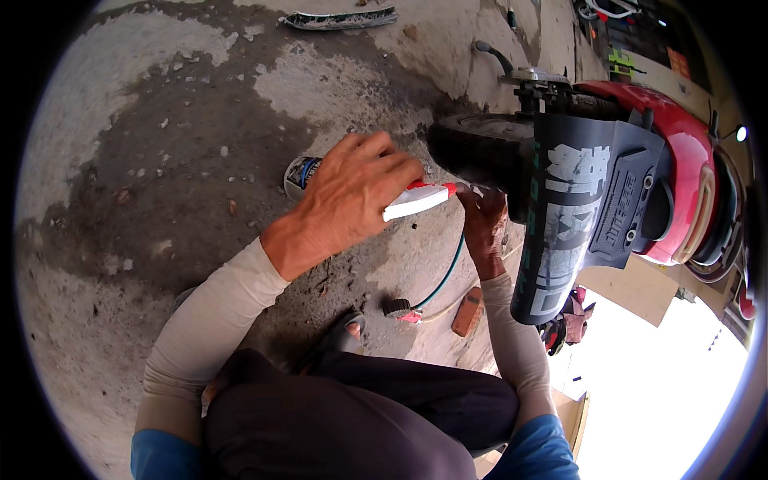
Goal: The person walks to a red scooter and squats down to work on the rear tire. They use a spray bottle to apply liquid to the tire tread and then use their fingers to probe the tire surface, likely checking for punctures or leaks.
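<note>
**Tube at the tyre, both hands on the job**

Tube (416, 200): white body, red cap end, lying roughly level, nozzle end pointing right at the tyre (480, 152). Tip sits just beside the tyre's near face; can't tell if it touches.

Left hand (356, 196): fingers curled tight together around the tube's back half, knuckles up, back of hand to camera. Grip hides most of the tube body.

Right hand (486, 228): raised from below, fingers bunched at the tube's red tip, right against the tyre. Whether they pinch the tip or just press the rubber, can't tell, too dark there.

Tyre: black, on a red scooter (680, 168), partly covered by a dark mudguard (576, 216) with worn pale markings.

Under the left hand: a small round tin (300, 172), mostly hidden by the fingers, standing on the concrete floor (144, 160).

Lower down, between the forearms: a green hose (448, 272) curving to a black-and-red fitting (398, 308), a brown block (468, 312) just beside it.

Person crouches, dark trousers, pale sleeves with blue cuffs above, sandalled foot (344, 332) near the hose end.

Floor is patchy, stained dark, scattered with small stones. A long grey strip (340, 19) lies at the far edge, well apart.
</note>
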The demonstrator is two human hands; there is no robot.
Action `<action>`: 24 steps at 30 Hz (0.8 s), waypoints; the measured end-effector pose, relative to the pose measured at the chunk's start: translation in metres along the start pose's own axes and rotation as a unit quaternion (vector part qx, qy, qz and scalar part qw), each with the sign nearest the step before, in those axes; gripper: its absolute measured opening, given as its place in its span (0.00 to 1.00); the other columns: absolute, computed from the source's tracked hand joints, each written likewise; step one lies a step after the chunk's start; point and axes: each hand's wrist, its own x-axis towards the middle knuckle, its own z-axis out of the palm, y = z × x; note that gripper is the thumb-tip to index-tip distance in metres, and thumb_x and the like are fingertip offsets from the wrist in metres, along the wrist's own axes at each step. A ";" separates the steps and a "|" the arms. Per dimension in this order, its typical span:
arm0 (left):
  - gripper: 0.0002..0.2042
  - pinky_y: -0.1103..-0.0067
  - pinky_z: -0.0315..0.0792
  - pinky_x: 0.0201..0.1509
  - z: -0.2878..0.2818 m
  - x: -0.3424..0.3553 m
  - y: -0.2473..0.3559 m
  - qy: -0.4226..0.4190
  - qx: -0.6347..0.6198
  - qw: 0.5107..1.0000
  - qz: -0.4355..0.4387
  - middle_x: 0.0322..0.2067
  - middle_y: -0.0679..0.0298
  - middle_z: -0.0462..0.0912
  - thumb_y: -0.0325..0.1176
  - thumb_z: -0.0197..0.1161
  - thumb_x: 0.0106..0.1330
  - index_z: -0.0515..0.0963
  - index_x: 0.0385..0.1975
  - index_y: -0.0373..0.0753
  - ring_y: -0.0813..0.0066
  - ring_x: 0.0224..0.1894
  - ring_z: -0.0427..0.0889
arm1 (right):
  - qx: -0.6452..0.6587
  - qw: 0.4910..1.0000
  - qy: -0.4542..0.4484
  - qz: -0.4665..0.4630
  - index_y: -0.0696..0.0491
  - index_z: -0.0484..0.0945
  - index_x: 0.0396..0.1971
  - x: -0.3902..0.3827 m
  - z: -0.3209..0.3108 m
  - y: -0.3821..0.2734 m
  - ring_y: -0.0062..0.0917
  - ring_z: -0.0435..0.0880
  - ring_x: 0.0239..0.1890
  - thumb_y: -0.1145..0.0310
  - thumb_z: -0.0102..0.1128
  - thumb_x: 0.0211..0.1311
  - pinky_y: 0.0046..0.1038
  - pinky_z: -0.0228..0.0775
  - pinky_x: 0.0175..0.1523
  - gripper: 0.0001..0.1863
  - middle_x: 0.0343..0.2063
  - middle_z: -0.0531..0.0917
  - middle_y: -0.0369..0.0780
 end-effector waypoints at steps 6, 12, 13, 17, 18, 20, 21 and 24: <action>0.12 0.69 0.71 0.51 -0.004 -0.003 0.001 -0.024 -0.006 1.000 -0.013 0.39 0.65 0.87 0.31 0.76 0.59 0.84 0.42 0.40 0.65 0.47 0.81 | 0.083 0.996 0.042 0.006 0.58 0.76 0.58 -0.012 -0.004 -0.036 0.22 0.81 0.48 0.64 0.76 0.68 0.28 0.76 0.53 0.25 0.48 0.85 0.39; 0.13 0.69 0.71 0.51 0.002 -0.002 -0.002 0.024 -0.002 1.000 0.015 0.38 0.65 0.87 0.32 0.77 0.58 0.83 0.41 0.41 0.65 0.46 0.81 | -0.008 0.995 0.092 -0.050 0.58 0.76 0.56 -0.008 -0.015 -0.041 0.23 0.82 0.48 0.63 0.76 0.68 0.28 0.76 0.53 0.24 0.48 0.85 0.40; 0.13 0.69 0.71 0.51 0.002 -0.002 -0.002 0.014 -0.009 1.000 0.010 0.38 0.66 0.87 0.32 0.77 0.58 0.83 0.41 0.41 0.66 0.46 0.81 | -0.016 0.994 0.095 -0.055 0.58 0.77 0.56 -0.009 -0.015 -0.040 0.23 0.82 0.48 0.63 0.76 0.68 0.28 0.76 0.53 0.24 0.48 0.85 0.40; 0.12 0.69 0.71 0.51 -0.005 -0.002 0.001 -0.041 0.001 0.999 -0.028 0.38 0.66 0.87 0.32 0.76 0.59 0.84 0.41 0.41 0.66 0.47 0.81 | -0.036 0.992 0.102 -0.071 0.58 0.77 0.55 -0.009 -0.016 -0.039 0.23 0.82 0.48 0.63 0.76 0.68 0.29 0.76 0.53 0.24 0.48 0.85 0.40; 0.12 0.69 0.71 0.51 -0.004 -0.003 0.001 -0.041 0.000 0.999 -0.029 0.38 0.66 0.87 0.32 0.76 0.59 0.84 0.41 0.41 0.66 0.47 0.81 | -0.041 0.991 0.102 -0.075 0.58 0.77 0.55 -0.009 -0.016 -0.039 0.23 0.82 0.48 0.63 0.76 0.68 0.29 0.76 0.53 0.24 0.48 0.85 0.41; 0.13 0.69 0.71 0.51 -0.004 -0.004 0.000 -0.038 -0.004 0.999 -0.027 0.39 0.66 0.87 0.31 0.77 0.58 0.84 0.42 0.40 0.66 0.47 0.81 | -0.050 0.990 0.104 -0.079 0.59 0.77 0.55 -0.009 -0.017 -0.039 0.24 0.82 0.49 0.62 0.76 0.68 0.29 0.76 0.53 0.23 0.48 0.85 0.41; 0.13 0.69 0.71 0.51 -0.002 -0.004 -0.001 -0.038 -0.004 0.999 -0.026 0.39 0.66 0.87 0.31 0.77 0.58 0.84 0.42 0.40 0.66 0.47 0.81 | -0.053 0.990 0.105 -0.080 0.59 0.78 0.55 -0.008 -0.018 -0.038 0.24 0.82 0.49 0.62 0.76 0.68 0.29 0.76 0.53 0.23 0.48 0.85 0.41; 0.14 0.69 0.71 0.52 0.001 -0.004 -0.002 -0.002 -0.005 1.000 -0.006 0.40 0.65 0.87 0.30 0.77 0.57 0.84 0.43 0.40 0.66 0.48 0.81 | -0.060 0.989 0.105 -0.083 0.59 0.78 0.54 -0.008 -0.018 -0.039 0.24 0.83 0.49 0.62 0.76 0.68 0.29 0.76 0.53 0.23 0.48 0.85 0.41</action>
